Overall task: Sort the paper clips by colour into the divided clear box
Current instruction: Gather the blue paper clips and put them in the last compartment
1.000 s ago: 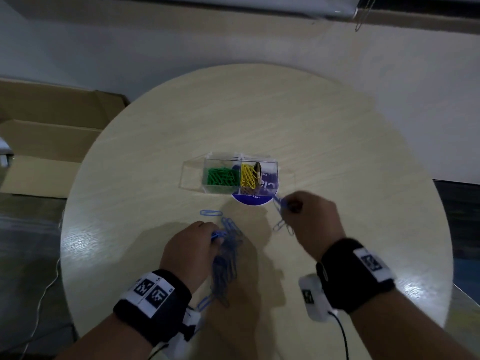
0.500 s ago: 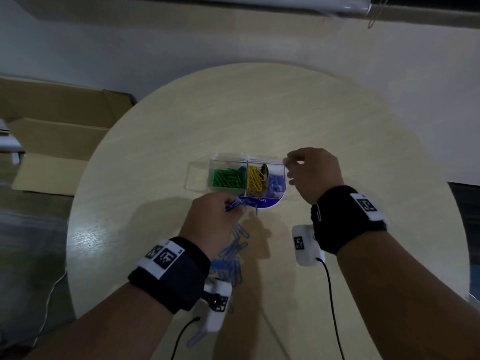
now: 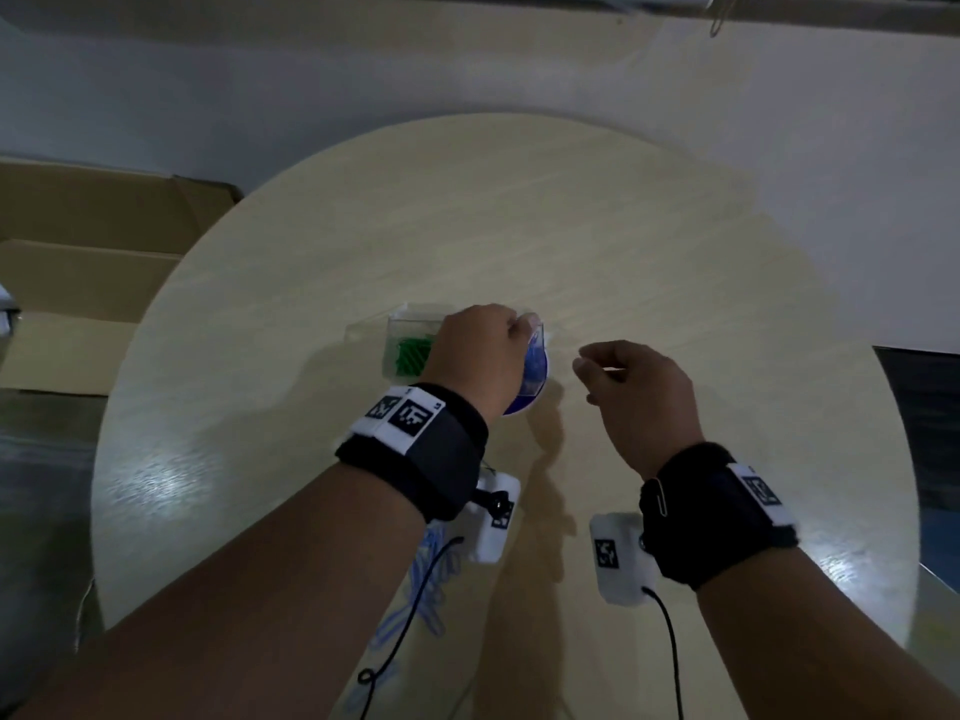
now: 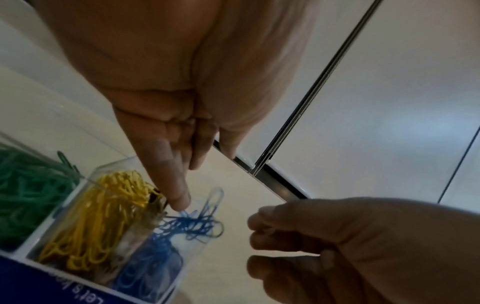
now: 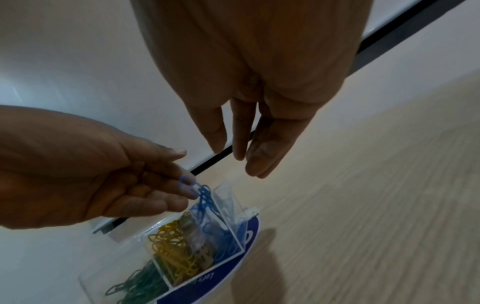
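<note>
The divided clear box (image 3: 402, 324) stands mid-table, with green clips (image 3: 413, 353) in its left part. The wrist views show yellow clips (image 4: 98, 222) in the middle part and blue clips (image 5: 226, 240) in the right part. My left hand (image 3: 519, 324) hovers over the right part with straight fingers. Its index fingertip (image 4: 182, 203) touches a tangle of blue clips (image 4: 192, 222) sticking up from that part. My right hand (image 3: 587, 371) hangs just right of the box, fingers relaxed and empty. Loose blue clips (image 3: 431, 579) lie on the table under my left forearm.
The round wooden table (image 3: 675, 252) ends close to a pale wall behind. An open cardboard box (image 3: 78, 262) sits on the floor to the left. A blue round label (image 3: 537, 376) lies under the clear box. A single clip clings to my right wristband (image 3: 660, 498).
My left hand went from the loose blue pile up to the box's right part with blue clips. My right hand left the box's right edge and drew back to the right.
</note>
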{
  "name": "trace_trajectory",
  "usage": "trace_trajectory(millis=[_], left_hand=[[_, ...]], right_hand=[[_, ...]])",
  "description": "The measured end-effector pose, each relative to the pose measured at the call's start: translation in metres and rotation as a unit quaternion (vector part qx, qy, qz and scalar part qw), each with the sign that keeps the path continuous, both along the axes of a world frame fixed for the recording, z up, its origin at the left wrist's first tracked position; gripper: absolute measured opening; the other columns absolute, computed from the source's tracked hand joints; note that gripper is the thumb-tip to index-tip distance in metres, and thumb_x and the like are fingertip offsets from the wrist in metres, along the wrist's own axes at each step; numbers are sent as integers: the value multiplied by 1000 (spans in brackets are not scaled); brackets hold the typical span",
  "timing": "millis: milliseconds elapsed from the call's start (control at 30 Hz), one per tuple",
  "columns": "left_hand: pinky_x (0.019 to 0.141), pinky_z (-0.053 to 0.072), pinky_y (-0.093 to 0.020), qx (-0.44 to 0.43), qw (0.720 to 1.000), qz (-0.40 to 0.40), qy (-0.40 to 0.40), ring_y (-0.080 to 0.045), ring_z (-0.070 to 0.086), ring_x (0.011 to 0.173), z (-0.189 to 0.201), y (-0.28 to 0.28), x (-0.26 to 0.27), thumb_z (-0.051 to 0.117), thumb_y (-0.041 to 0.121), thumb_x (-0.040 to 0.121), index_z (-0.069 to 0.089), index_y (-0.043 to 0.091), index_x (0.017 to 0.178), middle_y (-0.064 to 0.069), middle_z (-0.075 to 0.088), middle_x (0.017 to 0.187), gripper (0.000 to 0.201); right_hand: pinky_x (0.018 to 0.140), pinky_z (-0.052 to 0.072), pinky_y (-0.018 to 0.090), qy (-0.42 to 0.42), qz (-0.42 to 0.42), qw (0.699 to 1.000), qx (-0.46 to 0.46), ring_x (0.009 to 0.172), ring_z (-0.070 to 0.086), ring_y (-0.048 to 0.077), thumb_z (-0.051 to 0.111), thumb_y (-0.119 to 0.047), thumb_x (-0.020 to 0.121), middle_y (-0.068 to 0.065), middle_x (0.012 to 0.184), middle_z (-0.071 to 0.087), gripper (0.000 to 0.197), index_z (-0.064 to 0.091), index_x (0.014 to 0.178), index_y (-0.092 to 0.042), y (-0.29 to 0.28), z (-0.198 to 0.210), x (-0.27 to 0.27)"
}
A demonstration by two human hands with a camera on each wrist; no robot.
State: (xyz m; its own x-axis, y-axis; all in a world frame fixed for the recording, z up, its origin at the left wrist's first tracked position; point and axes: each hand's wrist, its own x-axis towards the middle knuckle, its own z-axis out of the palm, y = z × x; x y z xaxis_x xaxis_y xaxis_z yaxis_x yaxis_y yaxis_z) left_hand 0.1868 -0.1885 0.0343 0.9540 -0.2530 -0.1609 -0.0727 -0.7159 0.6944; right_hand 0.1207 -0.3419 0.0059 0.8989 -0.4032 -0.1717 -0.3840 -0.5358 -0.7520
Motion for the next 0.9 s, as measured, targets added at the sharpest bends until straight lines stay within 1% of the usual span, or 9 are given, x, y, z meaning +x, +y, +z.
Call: trace_trajectory(millis=[100,167,200,300,367,533,700,800,900], left_hand=[[71,60,-41,-131,987,90,37,-16,71,71,1,8,-3,43,25,101,66,17,114,-3,72,96,27],[65,60,-33,-178,974,132,33,-8,70,68,0,26,-6,45,24,100,64,23,115,4,70,101,24],[65,58,-27,-171,976,137,9,-6,69,68,-2,38,-8,47,24,99,65,24,110,6,70,98,21],[71,45,-12,-89,987,121,-60,2,62,75,-8,81,-27,56,27,94,67,32,94,16,67,89,12],[68,38,-4,-17,993,98,-61,4,59,74,-15,107,-51,61,28,90,67,31,86,18,65,84,8],[71,48,-27,80,994,74,-29,-5,56,66,-40,170,-113,66,22,87,67,30,85,13,61,82,9],[72,49,-28,142,986,84,-21,-9,54,69,-47,213,-152,66,21,86,67,27,91,9,59,89,8],[77,51,-32,158,983,90,-15,-18,60,80,-49,226,-170,68,19,85,67,22,98,3,57,98,14],[77,52,-35,154,978,137,23,-22,63,83,-51,227,-181,68,34,82,64,25,95,3,55,97,16]], right_hand=[[67,47,10,2,35,999,9,78,66,4,63,-33,88,-6,99,72,21,70,106,-26,2,0,5],[61,40,2,-21,47,998,-20,76,62,2,65,-30,87,-5,99,69,18,71,103,-26,5,1,9],[64,43,5,-38,59,997,-39,78,60,4,66,-30,86,-4,100,66,17,71,102,-26,7,1,11],[84,48,30,-61,133,982,-119,98,54,20,66,-33,86,3,113,53,18,72,103,-28,18,-3,16],[89,44,35,-34,161,970,-181,108,46,29,62,-36,87,5,124,47,18,72,100,-30,26,-8,19],[91,40,37,12,174,957,-231,111,47,37,52,-37,87,11,126,50,25,75,87,-27,31,-16,26],[93,40,39,-45,143,964,-218,101,52,38,64,-19,83,14,114,55,13,76,89,-19,36,-17,29],[91,34,33,-83,117,959,-243,101,53,37,61,-24,85,12,115,57,22,72,104,-20,36,-15,20],[83,40,33,-128,89,969,-194,89,57,32,63,-29,82,10,99,59,20,71,100,-22,54,-9,-12]])
